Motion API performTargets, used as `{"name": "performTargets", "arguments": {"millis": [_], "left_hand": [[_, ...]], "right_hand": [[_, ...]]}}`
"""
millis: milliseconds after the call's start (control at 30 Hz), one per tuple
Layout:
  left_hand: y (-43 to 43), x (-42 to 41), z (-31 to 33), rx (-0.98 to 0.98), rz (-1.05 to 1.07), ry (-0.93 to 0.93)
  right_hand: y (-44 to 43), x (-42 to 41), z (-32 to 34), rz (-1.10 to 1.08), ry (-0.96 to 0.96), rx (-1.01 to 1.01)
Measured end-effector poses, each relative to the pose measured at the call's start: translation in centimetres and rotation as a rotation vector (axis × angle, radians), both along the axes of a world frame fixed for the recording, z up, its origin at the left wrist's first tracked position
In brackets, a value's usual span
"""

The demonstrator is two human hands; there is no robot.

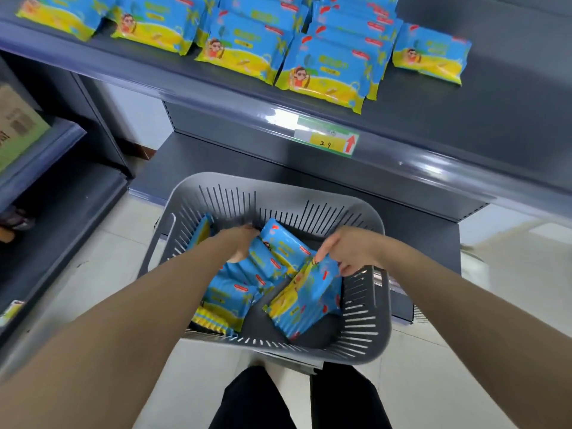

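Trousers (257,404) are showing black at the bottom edge, with both bare forearms stretching forward and down over them into a grey slatted basket (381,305) that is sitting on the tiled floor (130,261). On the near right side of the basket, the right hand (346,252) is bending at the wrist and pinching the top edge of a blue and yellow pack (306,301) between thumb and curled fingers, while its index finger (322,252) is pointing out straight to the left. That pack is standing tilted inside the basket, its long axis running from the near right up toward the hand and its yellow end facing left. Left of it, the left hand (243,244) is reaching palm down, its fingers curling over a row of packs (229,295) with the tips hidden, so I cannot tell whether they are gripping. Another pack, leaning (283,246), is lying between the two hands. Beyond the basket, a grey shelf (464,125) is carrying a price tag (326,136) on its front lip and more matching packs on top (328,69), lying flat in overlapping rows.
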State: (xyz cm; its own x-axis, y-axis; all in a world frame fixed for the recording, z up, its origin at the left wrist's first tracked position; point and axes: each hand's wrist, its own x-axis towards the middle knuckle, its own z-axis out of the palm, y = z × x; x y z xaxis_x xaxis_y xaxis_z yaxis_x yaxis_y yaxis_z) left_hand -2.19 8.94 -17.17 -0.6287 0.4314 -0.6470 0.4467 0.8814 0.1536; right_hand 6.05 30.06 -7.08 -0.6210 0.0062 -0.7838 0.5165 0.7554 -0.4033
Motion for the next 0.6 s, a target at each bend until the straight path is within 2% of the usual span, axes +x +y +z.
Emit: {"name": "performTargets", "arguments": {"millis": [67,200,300,367,500,600], "left_hand": [[0.3,-0.5,-0.6,-0.009,-0.021,0.021],[0.3,-1.5,-1.2,-0.096,-0.184,0.178],[0.6,-1.3,-0.7,-0.066,-0.221,0.211],[0.8,-1.1,0.1,-0.016,-0.214,0.173],[0.3,-0.5,2.6,0.128,-0.069,0.039],[0.1,-0.1,5.5,0.24,-0.009,0.066]], "right_hand": [[0.3,0.3,-0.3,-0.038,0.03,0.023],[0.8,1.2,-0.3,0.104,0.234,0.205],[1.2,1.4,-0.7,0.05,0.316,0.203],[1.2,1.4,-0.6,0.064,0.301,0.18],[1.0,1.1,0.9,0.079,0.323,0.159],[0.3,0.5,3.0,0.163,0.316,0.227]]}}
